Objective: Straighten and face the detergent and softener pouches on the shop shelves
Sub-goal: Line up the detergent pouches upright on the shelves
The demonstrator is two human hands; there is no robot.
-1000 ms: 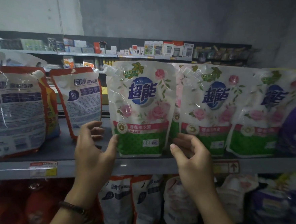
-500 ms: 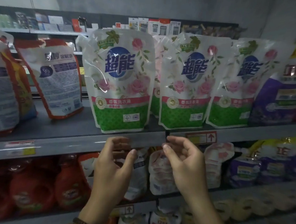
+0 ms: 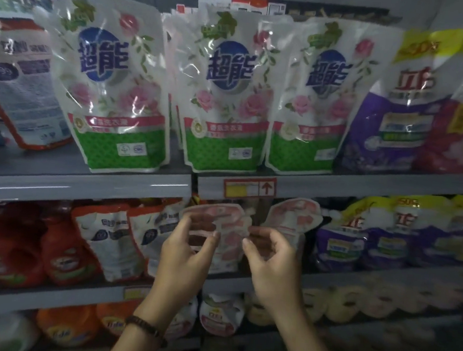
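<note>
My left hand [image 3: 186, 257] and right hand [image 3: 272, 266] hover side by side in front of the middle shelf [image 3: 368, 276], palms turned toward each other with a small gap between them. Both are relaxed: the fingers curl loosely and neither hand grasps anything. A dark beaded bracelet [image 3: 145, 331] circles the left wrist.

Just behind the fingertips stands a pink pouch [image 3: 229, 230], near the middle of that shelf's front edge. The blur keeps me from telling whether my left fingertips touch it. A second pink pouch [image 3: 294, 221] stands just beside it to the right, with its top bent over. Left of these, white pouches with orange rims [image 3: 111, 238] lean together, and red bottles [image 3: 63, 251] fill the shelf's left end. Purple pouches [image 3: 341, 237] stand toward its right end.

On the upper shelf [image 3: 87, 185], three white-and-green rose pouches stand upright with their fronts toward me. The left rose pouch [image 3: 116, 85] sits right at the front edge, slightly apart from the others. The middle rose pouch [image 3: 228, 93] and right rose pouch [image 3: 312, 98] touch side by side. A red-framed price tag [image 3: 248, 187] sits on the shelf's front edge below them. A tall purple pouch [image 3: 393, 118] stands against the right rose pouch, toward the right end. At the left end, a white-and-orange pouch [image 3: 25, 84] tilts with its back panel facing out.
</note>
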